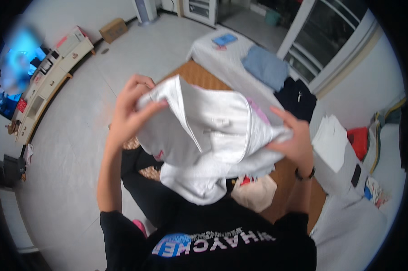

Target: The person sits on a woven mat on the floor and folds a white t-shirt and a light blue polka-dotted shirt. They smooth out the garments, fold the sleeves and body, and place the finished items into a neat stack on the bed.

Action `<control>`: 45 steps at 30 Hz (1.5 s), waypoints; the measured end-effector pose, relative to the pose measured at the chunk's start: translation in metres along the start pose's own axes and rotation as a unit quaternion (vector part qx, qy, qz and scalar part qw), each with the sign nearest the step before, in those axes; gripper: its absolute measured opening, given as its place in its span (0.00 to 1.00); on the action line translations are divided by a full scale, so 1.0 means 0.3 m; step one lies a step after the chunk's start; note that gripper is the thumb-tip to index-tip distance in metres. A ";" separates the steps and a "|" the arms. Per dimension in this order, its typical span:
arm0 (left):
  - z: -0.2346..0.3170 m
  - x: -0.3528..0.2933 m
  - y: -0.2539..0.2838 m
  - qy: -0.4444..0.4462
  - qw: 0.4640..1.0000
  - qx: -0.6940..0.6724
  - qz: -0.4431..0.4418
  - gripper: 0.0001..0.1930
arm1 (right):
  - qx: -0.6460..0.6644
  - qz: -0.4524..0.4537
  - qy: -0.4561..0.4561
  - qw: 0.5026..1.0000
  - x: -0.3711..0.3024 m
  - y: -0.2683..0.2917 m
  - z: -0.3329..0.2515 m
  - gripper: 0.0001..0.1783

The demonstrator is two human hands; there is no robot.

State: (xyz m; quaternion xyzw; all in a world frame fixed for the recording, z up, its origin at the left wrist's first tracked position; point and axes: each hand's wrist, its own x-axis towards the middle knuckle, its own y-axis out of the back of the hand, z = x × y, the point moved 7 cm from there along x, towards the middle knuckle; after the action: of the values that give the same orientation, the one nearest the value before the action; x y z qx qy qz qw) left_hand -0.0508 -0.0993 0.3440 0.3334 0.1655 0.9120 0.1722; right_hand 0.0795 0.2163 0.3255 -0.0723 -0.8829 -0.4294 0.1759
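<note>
Both of my hands hold a white top (190, 176) up in front of me, its opening spread and turned toward me. My left hand (136, 106) pinches the upper left edge between thumb and fingers. At the other side my right hand (294, 140) grips bunched fabric, with a dark band on the wrist. A small tag shows inside the opening, and a patch of pink-purple lies along the far edge. The lower part of the top sags toward my lap. Below it, a beige cloth item (253, 195) with red on it is partly covered.
Ahead is a grey-covered sofa with a light blue folded garment (265, 63) and a dark garment (296, 97). To the right lie white folded cloth (330, 142), a red item (357, 142) and a black phone-like object (356, 175). A low cabinet (55, 86) lines the left wall.
</note>
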 end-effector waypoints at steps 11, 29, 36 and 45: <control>0.053 -0.058 -0.061 0.002 0.995 0.039 -0.086 0.10 | 0.153 -0.059 0.038 0.986 -0.035 -0.462 0.006 0.36; -0.048 -0.109 -0.002 0.080 0.996 -0.013 -0.027 0.06 | 0.296 -0.030 0.018 0.955 -0.027 -0.318 0.096 0.18; -0.060 -0.079 -0.021 0.019 0.999 -0.041 0.008 0.07 | 0.096 0.170 0.219 0.956 -0.035 -0.237 -0.001 0.29; -0.156 -0.127 -0.008 0.139 0.988 -0.019 -0.062 0.11 | 0.005 -0.123 0.211 0.970 0.005 -0.332 -0.015 0.24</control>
State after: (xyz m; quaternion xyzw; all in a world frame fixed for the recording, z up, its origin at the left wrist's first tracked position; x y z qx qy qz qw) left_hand -0.0542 -0.1220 0.2882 0.1895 0.1912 0.9398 0.2103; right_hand 0.0514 0.1507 0.2556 0.1305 -0.8300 -0.4487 0.3046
